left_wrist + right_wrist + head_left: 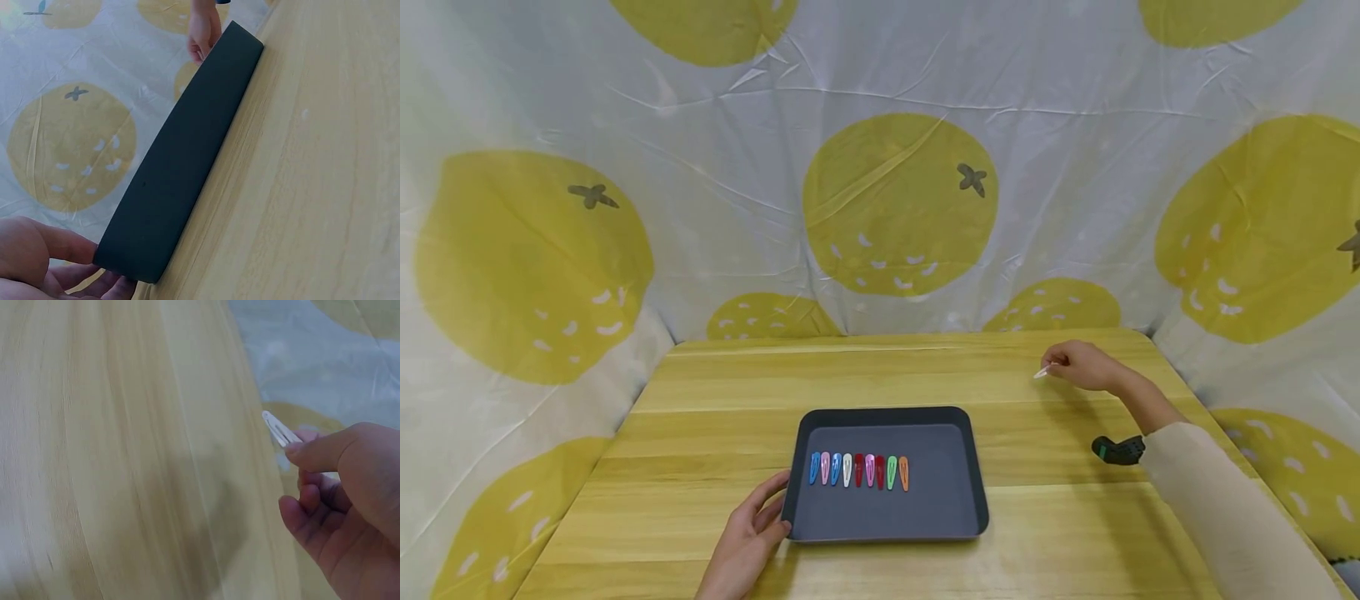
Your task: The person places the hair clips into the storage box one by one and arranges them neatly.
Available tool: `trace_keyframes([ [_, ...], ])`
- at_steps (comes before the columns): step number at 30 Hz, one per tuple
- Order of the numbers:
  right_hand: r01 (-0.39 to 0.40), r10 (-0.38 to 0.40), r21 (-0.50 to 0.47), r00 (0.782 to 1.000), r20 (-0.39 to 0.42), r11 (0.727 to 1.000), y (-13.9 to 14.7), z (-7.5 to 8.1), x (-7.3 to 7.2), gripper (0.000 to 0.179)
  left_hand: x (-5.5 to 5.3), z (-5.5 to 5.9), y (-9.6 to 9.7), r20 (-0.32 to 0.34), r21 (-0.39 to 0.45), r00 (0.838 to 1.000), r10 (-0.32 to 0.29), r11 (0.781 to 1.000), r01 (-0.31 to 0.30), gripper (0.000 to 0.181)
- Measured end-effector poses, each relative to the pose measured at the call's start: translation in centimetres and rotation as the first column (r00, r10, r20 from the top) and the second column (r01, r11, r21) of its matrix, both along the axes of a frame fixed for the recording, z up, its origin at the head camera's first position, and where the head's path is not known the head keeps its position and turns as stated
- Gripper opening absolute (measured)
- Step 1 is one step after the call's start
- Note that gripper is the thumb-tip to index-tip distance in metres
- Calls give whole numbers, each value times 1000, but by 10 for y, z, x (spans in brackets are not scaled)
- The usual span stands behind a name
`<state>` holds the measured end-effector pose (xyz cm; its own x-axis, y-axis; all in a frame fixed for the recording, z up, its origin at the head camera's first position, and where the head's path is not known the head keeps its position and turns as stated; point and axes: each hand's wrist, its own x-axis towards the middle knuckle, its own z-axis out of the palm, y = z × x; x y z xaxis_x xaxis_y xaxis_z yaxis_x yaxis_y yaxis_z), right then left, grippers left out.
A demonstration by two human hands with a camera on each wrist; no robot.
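In the head view, a dark grey baking tray (pixel 925 517) sits on the table with a row of several snap hair clips (pixel 847 470) in blue, pink, white, red, green and orange. My left hand (pixel 747 533) grips the tray's near left corner, and the left wrist view shows thumb and fingers (pixel 65 244) around the corner of its wall (pixel 181 156). Off to the far right, my right hand (pixel 1082 365) pinches a white snap hair clip (pixel 279 429) between thumb and fingertips, its rounded tip pointing out above the wooden table.
A small black object with a green mark (pixel 1117 450) lies on the table near the right forearm. The pale wooden table (pixel 700 467) meets a white hanging cloth with yellow fruit prints (pixel 902 204) at its back and sides.
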<state>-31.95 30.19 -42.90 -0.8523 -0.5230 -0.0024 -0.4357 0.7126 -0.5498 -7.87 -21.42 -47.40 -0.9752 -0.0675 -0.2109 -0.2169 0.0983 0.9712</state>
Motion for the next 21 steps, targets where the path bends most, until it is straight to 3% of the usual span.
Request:
trace_keyframes([
  [9,-40,41,-23,999,20,999,-28,5,3,5,-1,-1,-1,11,8,1000,2,1000,-2,67],
  [16,-137,137,-33,991,-11,990,-52,10,5,9,-2,0,-1,14,-6,1000,-1,1000,1,66],
  [21,-233,232,-28,972,-22,972,-71,14,6,10,-2,0,0,13,-7,1000,-4,1000,4,66],
])
